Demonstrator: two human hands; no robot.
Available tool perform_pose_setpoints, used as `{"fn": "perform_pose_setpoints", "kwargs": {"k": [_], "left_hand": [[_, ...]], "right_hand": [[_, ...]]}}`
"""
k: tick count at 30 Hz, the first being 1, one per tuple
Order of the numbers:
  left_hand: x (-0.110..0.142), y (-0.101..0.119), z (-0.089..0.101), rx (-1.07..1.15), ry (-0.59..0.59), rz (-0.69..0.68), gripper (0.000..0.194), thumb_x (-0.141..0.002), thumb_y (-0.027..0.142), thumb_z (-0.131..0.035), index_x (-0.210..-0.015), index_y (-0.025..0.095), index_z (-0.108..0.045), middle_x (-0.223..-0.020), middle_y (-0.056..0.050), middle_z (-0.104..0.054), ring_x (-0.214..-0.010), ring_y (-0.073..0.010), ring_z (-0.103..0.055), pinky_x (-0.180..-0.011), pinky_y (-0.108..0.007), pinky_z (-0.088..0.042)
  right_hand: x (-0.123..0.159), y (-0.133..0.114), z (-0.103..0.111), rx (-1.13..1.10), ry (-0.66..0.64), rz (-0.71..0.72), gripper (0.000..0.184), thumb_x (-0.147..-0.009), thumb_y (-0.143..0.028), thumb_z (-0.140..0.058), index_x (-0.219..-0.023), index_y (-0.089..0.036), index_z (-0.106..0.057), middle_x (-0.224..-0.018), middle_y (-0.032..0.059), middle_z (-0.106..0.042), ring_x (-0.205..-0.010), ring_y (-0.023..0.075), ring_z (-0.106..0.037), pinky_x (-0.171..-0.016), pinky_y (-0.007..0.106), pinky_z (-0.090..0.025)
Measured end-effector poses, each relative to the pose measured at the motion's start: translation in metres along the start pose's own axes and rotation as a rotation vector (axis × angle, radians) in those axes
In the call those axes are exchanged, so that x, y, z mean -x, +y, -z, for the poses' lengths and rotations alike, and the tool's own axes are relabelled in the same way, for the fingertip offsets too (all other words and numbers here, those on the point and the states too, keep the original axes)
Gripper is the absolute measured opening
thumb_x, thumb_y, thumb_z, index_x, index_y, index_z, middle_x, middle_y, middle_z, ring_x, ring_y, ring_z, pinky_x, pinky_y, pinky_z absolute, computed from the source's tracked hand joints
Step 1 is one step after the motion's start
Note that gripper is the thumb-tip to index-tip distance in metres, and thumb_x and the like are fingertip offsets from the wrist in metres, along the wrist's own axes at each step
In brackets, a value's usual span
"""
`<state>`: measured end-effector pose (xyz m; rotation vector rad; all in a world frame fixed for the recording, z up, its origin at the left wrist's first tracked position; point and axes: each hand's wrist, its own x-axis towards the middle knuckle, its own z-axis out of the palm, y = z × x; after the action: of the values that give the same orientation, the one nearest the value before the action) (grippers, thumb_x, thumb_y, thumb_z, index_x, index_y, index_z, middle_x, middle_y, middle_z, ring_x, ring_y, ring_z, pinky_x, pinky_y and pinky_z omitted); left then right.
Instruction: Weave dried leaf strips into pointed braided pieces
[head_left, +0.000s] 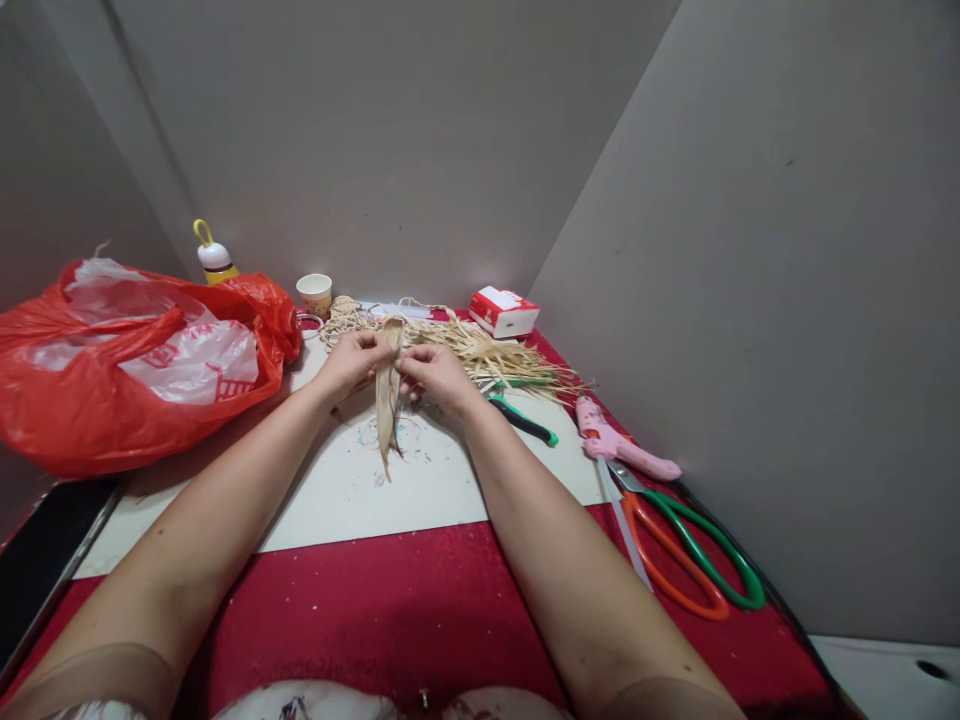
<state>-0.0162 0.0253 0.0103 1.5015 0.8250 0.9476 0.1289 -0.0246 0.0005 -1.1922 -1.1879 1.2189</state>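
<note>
A pale, dry corn husk strip (386,405) hangs upright over the white board (345,500), its ragged brownish tip pointing down. My left hand (358,362) pinches it near the top from the left side. From the right, my right hand (435,375) has its thumb and fingers closed on the strip's right edge. Behind both hands lies a loose pile of straw-coloured dried strips (495,355). Pliers with black and green handles (525,420) rest partly under that pile, close to my right wrist.
A red plastic bag (97,400) fills the left side, with a yellow-topped bottle (214,262) behind it. A paper cup (315,293) and red-white box (504,312) stand at the back. Right lie a pink glue gun (619,445) and large scissors (686,545). Grey panels enclose the red-covered table.
</note>
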Motion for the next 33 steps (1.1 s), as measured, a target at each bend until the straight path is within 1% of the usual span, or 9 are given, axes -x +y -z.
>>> {"fn": "perform_pose_setpoints", "kwargs": {"k": [1,3,8,11,16,25,29,31,33], "left_hand": [[-0.0004,0.0000,0.0011,0.034,-0.034,0.049,0.023,-0.064,0.031,-0.073,-0.065,0.015,-0.058,-0.055,0.004,-0.050,-0.048,-0.0074,-0.042,-0.048,-0.021,-0.030],[-0.0014,-0.0002,0.0027,0.077,-0.056,0.105,0.023,-0.059,0.028,-0.076,-0.064,0.014,-0.059,-0.053,0.004,-0.051,-0.047,-0.0071,-0.043,-0.048,-0.021,-0.031],[-0.0021,0.0001,0.0038,0.045,-0.048,0.080,0.023,-0.054,0.024,-0.079,-0.059,0.013,-0.060,-0.052,0.004,-0.052,-0.047,-0.0058,-0.044,-0.049,-0.020,-0.032],[-0.0019,-0.0004,0.0033,-0.010,-0.037,0.043,0.019,-0.056,0.023,-0.076,-0.059,0.013,-0.061,-0.052,0.004,-0.053,-0.046,-0.0051,-0.042,-0.047,-0.019,-0.029],[-0.0021,-0.0009,0.0021,-0.053,0.014,0.007,0.014,-0.059,0.023,-0.072,-0.061,0.013,-0.061,-0.052,0.005,-0.053,-0.045,-0.0051,-0.041,-0.045,-0.019,-0.027],[0.0008,0.0010,0.0020,-0.119,-0.037,0.018,0.014,-0.062,0.024,-0.070,-0.059,0.013,-0.063,-0.052,0.004,-0.053,-0.046,-0.0053,-0.040,-0.046,-0.019,-0.027],[0.0008,0.0021,0.0001,-0.069,-0.048,0.001,0.017,-0.062,0.025,-0.072,-0.058,0.013,-0.061,-0.049,0.005,-0.050,-0.044,-0.0046,-0.039,-0.045,-0.019,-0.026],[0.0009,0.0039,-0.0009,-0.008,-0.040,0.029,0.019,-0.062,0.024,-0.074,-0.057,0.013,-0.059,-0.048,0.005,-0.048,-0.042,-0.0040,-0.038,-0.044,-0.018,-0.026],[0.0012,0.0060,-0.0013,0.072,-0.032,0.073,0.021,-0.061,0.022,-0.076,-0.058,0.013,-0.058,-0.049,0.004,-0.051,-0.043,-0.0047,-0.044,-0.045,-0.018,-0.031]], "right_hand": [[-0.0008,0.0003,0.0022,-0.021,0.009,0.008,0.011,-0.068,-0.022,-0.066,-0.062,-0.016,-0.059,-0.049,-0.0026,-0.059,-0.040,0.0091,-0.056,-0.034,0.016,-0.041],[-0.0022,0.0010,0.0060,-0.052,0.024,0.020,0.013,-0.067,-0.024,-0.066,-0.061,-0.016,-0.059,-0.050,-0.0022,-0.059,-0.041,0.0090,-0.057,-0.034,0.016,-0.041],[-0.0029,0.0008,0.0092,-0.060,-0.010,0.011,0.013,-0.067,-0.025,-0.066,-0.061,-0.016,-0.059,-0.052,-0.0014,-0.060,-0.042,0.0093,-0.058,-0.034,0.015,-0.041],[-0.0022,-0.0011,0.0079,-0.045,0.000,-0.006,0.012,-0.066,-0.022,-0.067,-0.061,-0.015,-0.059,-0.055,-0.0017,-0.061,-0.042,0.0095,-0.059,-0.033,0.015,-0.041],[-0.0015,-0.0034,0.0051,-0.014,0.076,-0.012,0.013,-0.066,-0.020,-0.068,-0.061,-0.016,-0.057,-0.055,-0.0021,-0.062,-0.041,0.0096,-0.058,-0.033,0.016,-0.040],[-0.0019,0.0013,0.0054,0.079,0.071,0.072,0.015,-0.067,-0.021,-0.067,-0.061,-0.017,-0.055,-0.050,-0.0035,-0.058,-0.041,0.0095,-0.056,-0.035,0.016,-0.039],[-0.0033,0.0022,0.0033,0.149,0.114,0.098,0.015,-0.067,-0.019,-0.065,-0.059,-0.018,-0.052,-0.045,-0.0049,-0.055,-0.039,0.0092,-0.054,-0.035,0.016,-0.038],[-0.0032,0.0001,0.0024,0.144,0.134,0.091,0.015,-0.067,-0.017,-0.064,-0.058,-0.018,-0.052,-0.045,-0.0052,-0.054,-0.039,0.0091,-0.054,-0.035,0.016,-0.037],[-0.0029,-0.0031,0.0023,0.091,0.169,0.070,0.013,-0.068,-0.016,-0.063,-0.060,-0.018,-0.052,-0.047,-0.0051,-0.055,-0.041,0.0093,-0.056,-0.035,0.016,-0.037]]}}
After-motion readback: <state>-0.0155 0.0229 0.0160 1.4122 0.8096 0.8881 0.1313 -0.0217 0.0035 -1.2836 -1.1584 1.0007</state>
